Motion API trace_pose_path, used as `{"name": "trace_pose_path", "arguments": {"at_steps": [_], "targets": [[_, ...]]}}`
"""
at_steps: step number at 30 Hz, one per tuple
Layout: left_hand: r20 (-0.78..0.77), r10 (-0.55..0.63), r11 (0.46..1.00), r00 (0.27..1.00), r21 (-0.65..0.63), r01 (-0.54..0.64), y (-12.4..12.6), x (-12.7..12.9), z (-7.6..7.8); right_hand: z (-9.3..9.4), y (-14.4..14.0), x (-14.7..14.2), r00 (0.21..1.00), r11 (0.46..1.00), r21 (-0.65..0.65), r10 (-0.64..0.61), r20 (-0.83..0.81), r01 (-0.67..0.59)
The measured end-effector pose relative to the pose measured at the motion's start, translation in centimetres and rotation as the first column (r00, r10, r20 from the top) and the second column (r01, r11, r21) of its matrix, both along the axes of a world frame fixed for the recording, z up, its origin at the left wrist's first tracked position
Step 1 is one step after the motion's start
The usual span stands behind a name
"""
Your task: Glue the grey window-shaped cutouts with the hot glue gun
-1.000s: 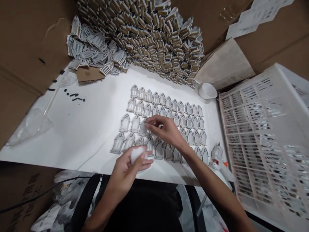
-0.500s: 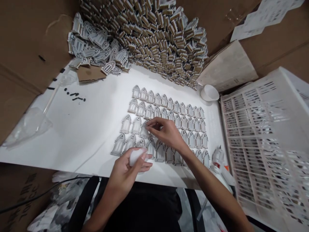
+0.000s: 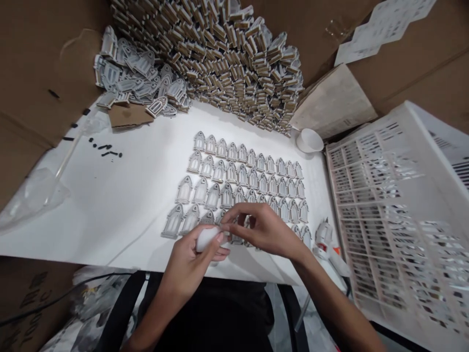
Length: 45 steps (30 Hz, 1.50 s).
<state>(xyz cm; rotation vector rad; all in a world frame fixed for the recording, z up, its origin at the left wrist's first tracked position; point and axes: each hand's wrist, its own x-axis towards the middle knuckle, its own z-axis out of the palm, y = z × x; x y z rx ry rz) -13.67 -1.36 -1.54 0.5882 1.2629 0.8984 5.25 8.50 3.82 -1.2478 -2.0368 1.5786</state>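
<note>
In the head view my left hand (image 3: 194, 254) is closed around a small white cup-like object (image 3: 205, 239), held over the front edge of the rows. My right hand (image 3: 256, 225) has its thumb and fingertips pinched together at the right side of that object. Whatever sits in the pinch is too small to make out. Beneath and beyond both hands, several rows of small grey arched window-shaped pieces (image 3: 213, 196) lie on the white table (image 3: 135, 195). My right hand covers part of the nearest rows.
A large stacked heap of the same pieces (image 3: 234, 68) fills the back, with a looser pile (image 3: 135, 73) at its left. A white bowl (image 3: 309, 141), a glue gun (image 3: 323, 234) and a white plastic basket (image 3: 370, 210) stand to the right. Black bits (image 3: 106, 148) lie left.
My right hand has drawn back from a window piece in the third row to the white object in my left hand. The view has shifted slightly; the left hand keeps its hold.
</note>
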Motion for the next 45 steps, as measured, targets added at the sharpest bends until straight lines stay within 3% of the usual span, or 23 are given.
{"name": "trace_pose_path", "arguments": {"at_steps": [2,5,10,16,29,33,36,41,45], "targets": [[0.007,-0.012,1.000,1.000,0.002,0.012,0.0,0.2,0.0,-0.1,0.0,0.5,0.999,0.999,-0.010,-0.046,-0.014,0.046],[0.045,0.002,1.000,0.999,0.016,-0.003,0.2,0.6,0.3,-0.7,1.2,1.3,0.992,0.988,0.091,-0.128,0.010,0.127],[0.054,0.078,0.997,0.995,0.018,-0.079,0.0,0.9,1.0,-2.7,4.7,1.9,0.989,0.968,0.239,-0.107,0.104,0.079],[0.031,0.081,0.996,0.996,0.035,-0.082,-1.3,1.0,0.8,-4.7,6.3,1.2,0.992,0.960,0.265,-0.110,0.059,0.091],[0.011,0.098,0.995,0.995,0.032,-0.098,-2.0,1.4,1.6,-5.2,6.6,0.6,0.991,0.954,0.285,-0.115,0.060,0.094],[0.029,0.057,0.997,0.998,0.046,-0.059,-1.9,1.2,0.7,-4.8,6.5,0.7,0.986,0.944,0.310,-0.142,0.081,0.111],[0.034,0.022,0.998,0.999,0.055,-0.024,-1.6,1.3,0.3,-3.4,5.1,1.2,0.988,0.944,0.312,-0.136,0.077,0.106],[0.044,-0.030,0.997,0.999,0.072,0.027,-0.8,2.1,0.5,-0.8,0.9,2.4,0.998,0.990,0.133,0.053,-0.015,-0.050],[0.059,-0.087,0.993,0.994,0.086,0.082,-0.3,2.8,0.5,-0.2,-0.5,3.2,1.000,0.996,0.092,0.010,-0.007,-0.009]]}}
